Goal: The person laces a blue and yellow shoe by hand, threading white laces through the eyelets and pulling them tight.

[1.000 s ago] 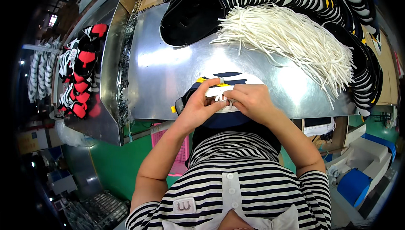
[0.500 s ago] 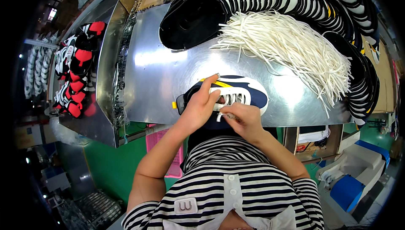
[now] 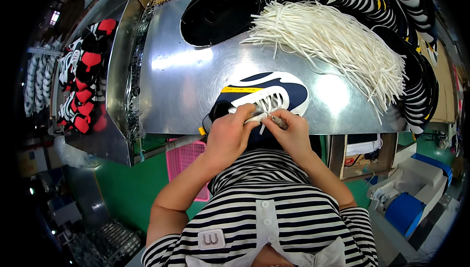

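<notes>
A navy, white and yellow shoe upper (image 3: pixel 296 92) lies near the table's front edge, its white lacing crossing the eyelets. My left hand (image 3: pixel 227 134) is closed in a pinch at the near eyelet edge, on the upper and the white shoelace (image 3: pixel 262 128) there. In my closed right hand (image 3: pixel 295 133) is a short greyish tool (image 3: pixel 279 121) with a thin metal tip, which points at the eyelets beside my left fingertips. Whether the tip is hooked cannot be made out. Fingers cover part of the lace.
Behind the upper lies a heap of loose white laces (image 3: pixel 328 46). Rows of nested dark uppers (image 3: pixel 220 14) curve round it. Left, past a metal ledge (image 3: pixel 120 76), are red, black and white uppers (image 3: pixel 88 66). A pink basket (image 3: pixel 183 161) stands below the table edge.
My left hand has drawn back from the far side of the upper to its near eyelet edge. My right hand has turned, bringing the tool's tip up to the eyelets.
</notes>
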Tool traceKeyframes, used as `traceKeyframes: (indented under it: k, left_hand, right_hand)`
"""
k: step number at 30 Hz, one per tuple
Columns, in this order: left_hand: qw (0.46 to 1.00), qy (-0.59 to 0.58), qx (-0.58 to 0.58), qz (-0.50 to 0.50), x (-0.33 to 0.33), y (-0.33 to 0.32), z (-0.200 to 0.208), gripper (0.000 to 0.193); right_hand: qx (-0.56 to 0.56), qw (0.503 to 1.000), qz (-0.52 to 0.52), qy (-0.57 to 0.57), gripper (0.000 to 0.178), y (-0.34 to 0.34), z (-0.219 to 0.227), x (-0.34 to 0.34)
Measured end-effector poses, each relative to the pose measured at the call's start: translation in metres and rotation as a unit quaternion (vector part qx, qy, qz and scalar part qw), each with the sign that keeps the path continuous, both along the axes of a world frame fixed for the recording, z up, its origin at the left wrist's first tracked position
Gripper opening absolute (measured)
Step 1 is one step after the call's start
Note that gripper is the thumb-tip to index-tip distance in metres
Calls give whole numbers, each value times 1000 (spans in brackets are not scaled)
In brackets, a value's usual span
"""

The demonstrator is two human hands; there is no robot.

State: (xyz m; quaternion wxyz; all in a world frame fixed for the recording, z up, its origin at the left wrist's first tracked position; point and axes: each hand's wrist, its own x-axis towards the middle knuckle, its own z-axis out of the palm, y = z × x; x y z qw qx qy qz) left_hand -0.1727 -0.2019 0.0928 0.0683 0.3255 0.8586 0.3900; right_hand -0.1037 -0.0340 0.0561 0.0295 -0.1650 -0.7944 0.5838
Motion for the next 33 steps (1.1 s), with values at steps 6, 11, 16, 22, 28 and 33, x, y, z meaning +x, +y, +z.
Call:
traceKeyframes:
  k: [6, 11, 16, 22, 28, 33]
  left_hand:
    - [1000, -6, -9, -14, -10, -2, 4, 23]
    - [998, -31, -38, -31, -12, -1, 11, 27]
    - [995, -21, -97, 15, -7, 1, 6, 26]
    - [997, 54, -57, 7, -4, -2, 1, 23]
    - [998, 55, -36, -8, -6, -4, 1, 24]
    - [998, 56, -26, -33, -8, -4, 0, 25]
  right_hand:
    - [-118, 993, -30, 11, 14, 4, 1, -10]
    - [-113, 990, -51, 73, 12, -4, -9, -24]
    - [-125, 991, -13, 50, 15, -4, 2, -22]
    - [-51, 996, 71, 21, 14, 10, 6, 15]
    - [-3, 994, 106, 5, 14, 15, 14, 11]
    - [-11, 992, 122, 5, 14, 15, 12, 5]
